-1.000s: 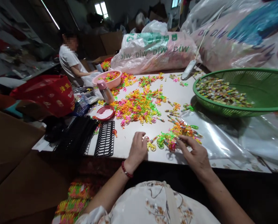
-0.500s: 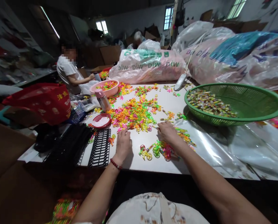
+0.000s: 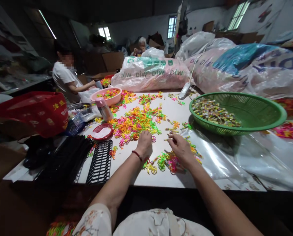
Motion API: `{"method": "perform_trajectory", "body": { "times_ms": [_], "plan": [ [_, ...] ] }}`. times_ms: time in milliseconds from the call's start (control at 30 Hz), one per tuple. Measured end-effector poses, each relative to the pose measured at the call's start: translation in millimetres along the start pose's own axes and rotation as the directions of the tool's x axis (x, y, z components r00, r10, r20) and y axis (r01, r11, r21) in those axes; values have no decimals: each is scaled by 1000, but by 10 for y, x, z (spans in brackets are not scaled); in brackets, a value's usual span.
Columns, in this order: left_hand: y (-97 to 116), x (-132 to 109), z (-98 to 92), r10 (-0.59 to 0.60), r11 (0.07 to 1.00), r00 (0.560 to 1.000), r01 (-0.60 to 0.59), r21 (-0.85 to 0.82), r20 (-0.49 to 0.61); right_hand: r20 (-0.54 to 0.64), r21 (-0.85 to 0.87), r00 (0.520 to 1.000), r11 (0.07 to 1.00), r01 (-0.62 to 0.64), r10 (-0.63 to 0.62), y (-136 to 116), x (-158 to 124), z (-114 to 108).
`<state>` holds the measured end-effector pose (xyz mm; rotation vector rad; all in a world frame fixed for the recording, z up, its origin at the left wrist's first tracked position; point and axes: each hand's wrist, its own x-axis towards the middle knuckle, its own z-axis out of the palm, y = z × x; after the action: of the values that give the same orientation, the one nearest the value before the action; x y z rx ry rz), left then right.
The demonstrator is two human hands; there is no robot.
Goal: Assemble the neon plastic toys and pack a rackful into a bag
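My left hand (image 3: 145, 145) is at the near edge of a pile of bright plastic pieces (image 3: 134, 121), fingers curled downward; their tips and anything in them are hidden. To its right, my right hand (image 3: 181, 150) has its thumb and fingers drawn together beside a few small patterned tubes (image 3: 170, 129). What it grips, if anything, is too small to make out. Between my forearms lies a smaller heap of pink, green and yellow wheeled plastic pieces (image 3: 169, 164), some with tubes among them.
A green basket (image 3: 256, 126) of small wrapped pieces stands right, beside clear plastic sheets (image 3: 217, 157). Black racks (image 3: 99, 162), a red dish (image 3: 109, 133), a bottle (image 3: 104, 109) and a pink basin (image 3: 117, 98) are left. Large bags (image 3: 151, 77) line the back. A co-worker (image 3: 65, 77) sits far left.
My left hand has moved right and slightly forward, to the pile's near edge. My right hand stays close to the tubes, its fingers shifted a little. The whole view has shifted slightly.
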<state>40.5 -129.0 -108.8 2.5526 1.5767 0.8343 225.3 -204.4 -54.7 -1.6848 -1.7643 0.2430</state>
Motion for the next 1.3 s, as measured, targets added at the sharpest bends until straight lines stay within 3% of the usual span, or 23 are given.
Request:
{"method": "perform_trajectory", "body": {
  "times_ms": [67, 167, 333, 467, 667, 733, 833, 933, 967, 1000, 1067, 1133, 1167, 1300],
  "plan": [
    [-76, 9, -44, -28, 1000, 1000, 28, -5, 15, -37, 288, 996, 955, -70, 84, 28, -151, -47],
    [-136, -1, -147, 8, 1000, 999, -8, 11, 53, 54, 492, 983, 852, -181, 178, 61, -330, -38],
    [-63, -16, -218, 185, 981, 969, -191, 21, 163, 77, 528, 982, 829, -186, 171, -14, -490, 17],
    [-18, 64, -130, 173, 981, 952, -190, 42, 253, 193, 600, 957, 745, -290, 218, -140, -565, 36],
    [-46, 104, -66, 236, 969, 966, -225, -101, 109, 162, 776, 930, 541, -326, 329, -150, -656, 89],
    [-60, 119, -60, 125, 950, 992, -122, -286, -9, 187, 816, 920, 466, -340, 344, -115, -675, 116],
    [-73, 201, -108, -219, 742, 969, 93, -664, -110, 237, 814, 900, 432, -389, 366, -90, -704, 140],
    [-89, 291, -263, -510, 230, 859, 193, -954, 51, 257, 739, 899, 528, -420, 355, -121, -736, 106],
    [-98, 303, -332, -558, 1, 815, 191, -982, 158, 254, 707, 907, 575, -411, 337, -138, -744, 84],
    [-109, 303, -402, -564, -160, 789, 185, -970, 244, 247, 676, 918, 623, -393, 311, -156, -748, 63],
    [-125, 258, -528, -495, -411, 780, 178, -894, 383, 213, 626, 939, 699, -345, 272, -182, -750, 32],
    [-125, 161, -611, -403, -531, 794, 203, -823, 455, 193, 592, 947, 739, -321, 257, -189, -746, 32],
    [-118, 99, -633, -382, -536, 795, 225, -814, 471, 200, 580, 946, 747, -325, 256, -187, -745, 43],
    [-79, -154, -636, -460, -331, 767, 319, -888, 447, 266, 581, 930, 727, -365, 254, -190, -748, 105]
  ]
}}
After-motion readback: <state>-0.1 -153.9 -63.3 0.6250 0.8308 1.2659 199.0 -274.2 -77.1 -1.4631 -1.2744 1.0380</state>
